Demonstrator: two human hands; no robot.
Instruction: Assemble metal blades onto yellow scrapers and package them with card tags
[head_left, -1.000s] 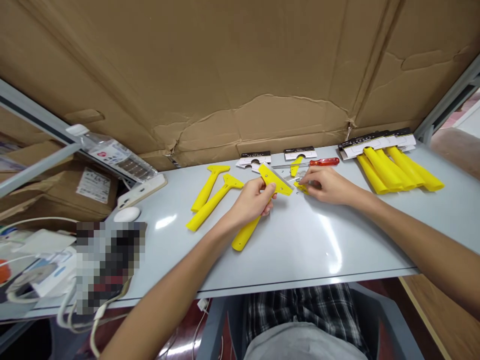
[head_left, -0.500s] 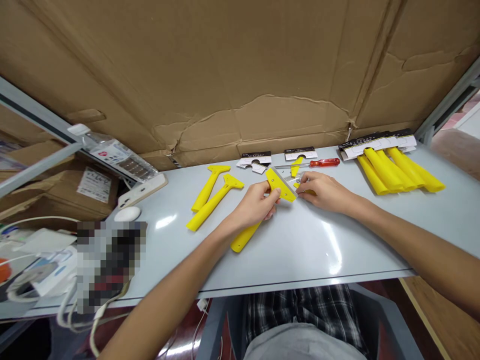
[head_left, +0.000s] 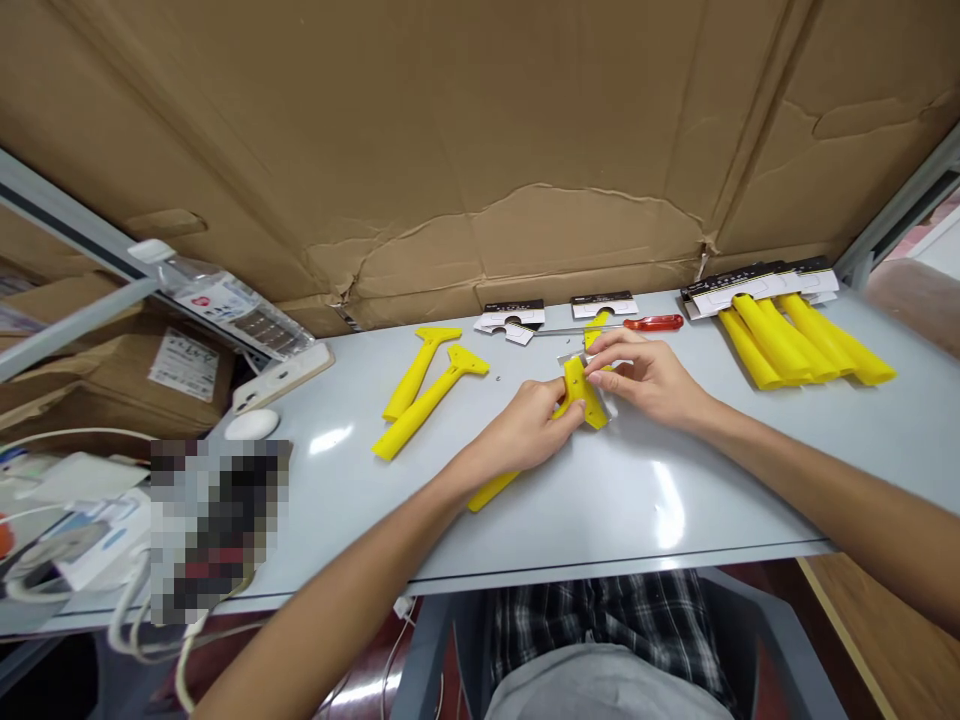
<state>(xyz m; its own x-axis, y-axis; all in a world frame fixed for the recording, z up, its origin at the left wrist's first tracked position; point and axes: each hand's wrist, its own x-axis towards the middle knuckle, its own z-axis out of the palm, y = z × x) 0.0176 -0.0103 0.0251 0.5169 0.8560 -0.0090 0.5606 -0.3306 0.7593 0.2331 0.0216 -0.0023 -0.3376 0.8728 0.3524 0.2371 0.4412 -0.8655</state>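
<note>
My left hand (head_left: 536, 425) is wrapped around the handle of a yellow scraper (head_left: 592, 400), which slants up to the right with its handle end showing below the hand. A metal blade (head_left: 564, 359) shows along the edge of the scraper's head. Thumb and fingertips of my right hand (head_left: 641, 378) are pinched together at the top face of that head; whatever small thing is between them is hidden. Behind the right fingers lies another yellow piece (head_left: 598, 322), partly covered. A screwdriver with a red handle (head_left: 654, 323) lies just beyond.
Two yellow scraper handles (head_left: 431, 405) lie to the left. Several carded yellow scrapers (head_left: 802, 340) rest at the right. Cards (head_left: 514, 316) lie along the cardboard wall (head_left: 525, 240). A tiny metal part (head_left: 498, 379) is on the table. A bottle (head_left: 232, 310) and power strip (head_left: 281, 380) stand left.
The scraper has shifted right and its head has turned. My right hand has come up from beside the blade onto the top of the head. My left hand keeps its grip.
</note>
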